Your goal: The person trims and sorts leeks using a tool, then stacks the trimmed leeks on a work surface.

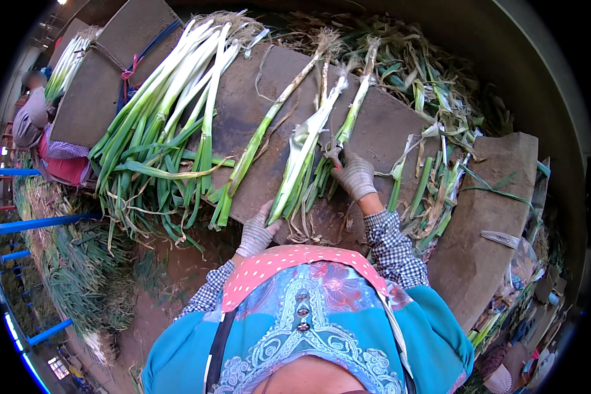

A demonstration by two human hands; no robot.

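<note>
My left hand [257, 234], in a striped knit glove, is closed around the leaf end of a green onion [297, 155]. Loose white skin peels from that onion's stalk, and its root end points away from me. Gloved alike, my right hand [355, 176] grips a small tool [333, 155] with a red part and a metal-looking tip; most of it is hidden in the fist. Just beyond this hand lies another green onion [352, 117], roots away. Left of the held one rests an unpeeled green onion [269, 119] with dry brownish skin.
A pile of white-stalked green onions [177, 98] covers the board's left side. Leaf and skin scraps [433, 85] heap behind and right. A grey board [486, 217] stands at right. Blue rails [43, 224] and more onions [79, 262] are at left, where another person [56, 148] sits.
</note>
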